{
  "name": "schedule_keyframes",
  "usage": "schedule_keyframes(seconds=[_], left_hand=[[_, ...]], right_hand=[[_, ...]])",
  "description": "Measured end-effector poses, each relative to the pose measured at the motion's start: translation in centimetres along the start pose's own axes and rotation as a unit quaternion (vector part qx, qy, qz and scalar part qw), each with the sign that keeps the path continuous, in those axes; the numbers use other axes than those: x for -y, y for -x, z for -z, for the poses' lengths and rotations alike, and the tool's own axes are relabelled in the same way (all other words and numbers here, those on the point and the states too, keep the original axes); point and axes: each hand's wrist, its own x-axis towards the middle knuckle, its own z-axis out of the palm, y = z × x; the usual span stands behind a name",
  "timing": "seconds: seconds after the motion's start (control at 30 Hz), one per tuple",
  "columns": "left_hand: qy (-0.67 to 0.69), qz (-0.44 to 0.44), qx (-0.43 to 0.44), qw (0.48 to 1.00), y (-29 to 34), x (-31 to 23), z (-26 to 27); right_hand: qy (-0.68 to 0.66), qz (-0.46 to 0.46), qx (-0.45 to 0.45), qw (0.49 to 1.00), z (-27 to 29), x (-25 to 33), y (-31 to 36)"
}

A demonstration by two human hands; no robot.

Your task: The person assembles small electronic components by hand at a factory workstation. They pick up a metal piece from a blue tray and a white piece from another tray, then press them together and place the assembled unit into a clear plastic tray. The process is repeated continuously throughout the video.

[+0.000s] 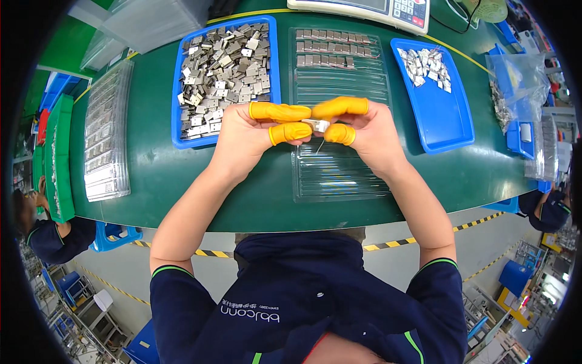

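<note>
My left hand [248,134] and my right hand [373,132] meet over a clear plastic blister tray [339,193], yellow covers on their thumbs and fingers. Between the fingertips is a small metal-and-white connector-like part [317,125], pinched from both sides. A thin wire-like strand hangs below it. Several rows of similar metal parts [332,47] lie in the tray's far end. To the left, a blue tray [195,144] holds a heap of loose metal shells [233,70]. Small white pieces [424,65] lie at the far end of another blue tray [447,124] on the right.
A scale with a keypad [407,11] stands at the back of the green table [151,164]. Stacked clear trays [108,136] and a green bin [60,155] are at the left. A plastic bag [520,82] lies far right. Other people sit at both sides.
</note>
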Motion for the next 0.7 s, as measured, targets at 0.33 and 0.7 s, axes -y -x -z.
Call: schedule_keyframes(seconds=[0.33,0.7], left_hand=[[0.086,0.011,0.042,0.995,0.0,0.6,-0.3],[-0.003,-0.081,-0.094,0.992,-0.6,0.3,0.2]], right_hand=[[0.024,-0.015,0.008,1.000,-0.1,0.8,0.0],[0.612,0.318,-0.202,0.695,5.0,3.4,-4.2]])
